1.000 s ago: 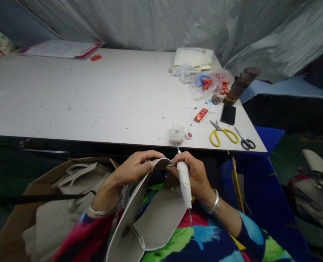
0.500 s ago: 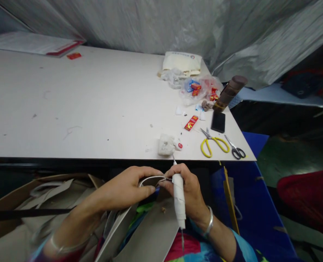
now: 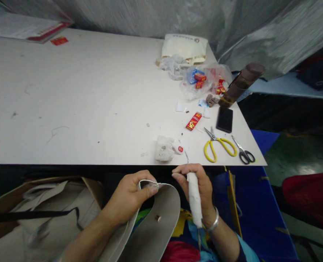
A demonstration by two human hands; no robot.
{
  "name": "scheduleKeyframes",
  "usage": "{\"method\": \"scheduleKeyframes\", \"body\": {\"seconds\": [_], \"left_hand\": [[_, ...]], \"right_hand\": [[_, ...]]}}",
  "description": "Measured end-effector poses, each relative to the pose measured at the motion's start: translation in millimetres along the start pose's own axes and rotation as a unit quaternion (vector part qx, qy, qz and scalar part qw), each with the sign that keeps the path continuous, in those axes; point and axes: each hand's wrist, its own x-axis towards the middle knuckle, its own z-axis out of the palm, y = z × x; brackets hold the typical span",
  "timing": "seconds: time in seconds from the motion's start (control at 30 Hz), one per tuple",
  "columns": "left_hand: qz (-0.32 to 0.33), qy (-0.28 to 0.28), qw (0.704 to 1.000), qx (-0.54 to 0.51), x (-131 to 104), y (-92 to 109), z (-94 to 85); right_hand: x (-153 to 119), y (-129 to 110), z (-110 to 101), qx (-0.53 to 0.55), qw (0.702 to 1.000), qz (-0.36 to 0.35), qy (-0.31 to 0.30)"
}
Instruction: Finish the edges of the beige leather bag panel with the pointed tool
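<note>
My left hand [image 3: 127,198] pinches the upper edge of a beige leather-like bag piece [image 3: 165,203], thumb inside and fingers behind. The piece curves open over my lap, and a small metal clasp [image 3: 157,218] shows on its rounded flap. To its right, apart from the edge, my right hand [image 3: 205,185] is closed around a tool with a white-wrapped handle [image 3: 195,203]. Thin metal tips stick out at both ends of this tool. Thumb and forefinger are close together at its left; any thread between them is too fine to make out.
On the table [image 3: 82,91] lie a white lump [image 3: 164,148], a red box [image 3: 194,121], yellow-handled scissors [image 3: 218,143], black-handled snips [image 3: 244,153], a phone [image 3: 224,119] and a bottle [image 3: 241,85]. A carton [image 3: 93,189] of beige pieces stands at left.
My right hand with the tool has moved right, away from the bag piece's edge. The flap has opened out, showing its clasp. My left hand keeps its pinch.
</note>
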Motion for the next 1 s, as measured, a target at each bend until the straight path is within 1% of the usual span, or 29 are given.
{"method": "scheduleKeyframes", "body": {"seconds": [0.03, 0.1, 0.23, 0.33, 0.4, 0.53, 0.67, 0.83, 0.9, 1.0], "left_hand": [[-0.004, 0.01, 1.0, -0.004, 0.5, -2.1, 0.2], [-0.013, 0.03, 0.999, -0.006, 2.4, -6.4, 0.5], [-0.026, 0.068, 0.997, -0.004, 10.4, -14.8, 0.2], [-0.035, 0.089, 0.995, -0.025, 17.1, -21.8, -2.7], [-0.043, 0.092, 0.994, -0.037, 20.3, -27.1, -6.2], [-0.053, 0.087, 0.994, -0.038, 25.9, -36.4, -13.8], [-0.075, 0.1, 0.992, -0.028, 34.3, -42.8, -17.7], [-0.077, 0.106, 0.991, -0.027, 41.4, -49.6, -20.3], [-0.074, 0.102, 0.991, -0.037, 42.1, -51.5, -20.9], [-0.07, 0.1, 0.991, -0.049, 42.4, -53.8, -21.2]], "right_hand": [[5.9, 7.3, -5.0, -0.022, 0.999, 0.01, 0.022], [19.6, 23.4, -15.4, -0.07, 0.997, 0.014, 0.034], [45.6, 52.9, -28.6, -0.163, 0.986, -0.029, -0.006], [57.6, 66.3, -29.1, -0.232, 0.97, -0.058, -0.038], [62.0, 71.5, -27.4, -0.246, 0.966, -0.066, -0.052], [66.0, 77.0, -24.9, -0.234, 0.968, -0.062, -0.07], [68.6, 79.4, -22.7, -0.219, 0.972, -0.039, -0.071], [73.4, 76.1, -20.7, -0.222, 0.968, -0.052, -0.104], [73.7, 71.5, -22.5, -0.224, 0.969, -0.046, -0.098], [68.6, 60.1, -26.3, -0.207, 0.976, -0.022, -0.064]]}}
